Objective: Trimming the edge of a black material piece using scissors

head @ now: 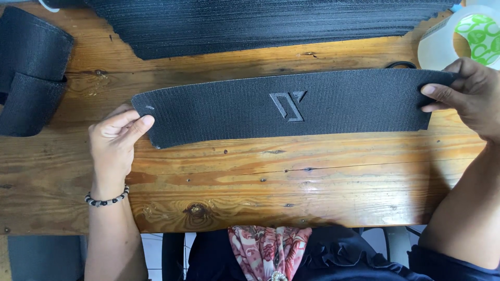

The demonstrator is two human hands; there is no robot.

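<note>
Fabric strip (291,106): long black woven panel with an embossed angular emblem at its middle, stretched flat across the wooden table (260,182), held by both ends just above or on the planks
Left hand (114,143): pinching the strip's left end, thumb on top and fingers curled beneath; beaded bracelet (107,199) on the wrist
Right hand (471,93): closed on the strip's right end, fingertips pressed over the upper face, edge lifted slightly off the wood
Step in hand: apparently spreading and straightening the panel, emblem side up, perhaps for checking or for lining up
Next move calls for: even tension from both ends, no twist in the weave, edges kept parallel to the table's grain; likely a steady hold at one end while the other lets go
Stack behind (271,23): many similar black panels piled along the far edge, well apart from the held strip
Folded pieces (31,73): black fabric, at the left edge of the table
Tape roll (463,39): clear, with a green-patterned core, near the right hand
Surface: varnished pine planks, knotted, scuffed, with small nail holes
Room: little shown; tiled floor below the table edge, dark clothing and a patterned pink cloth (268,250) at the lap
</note>
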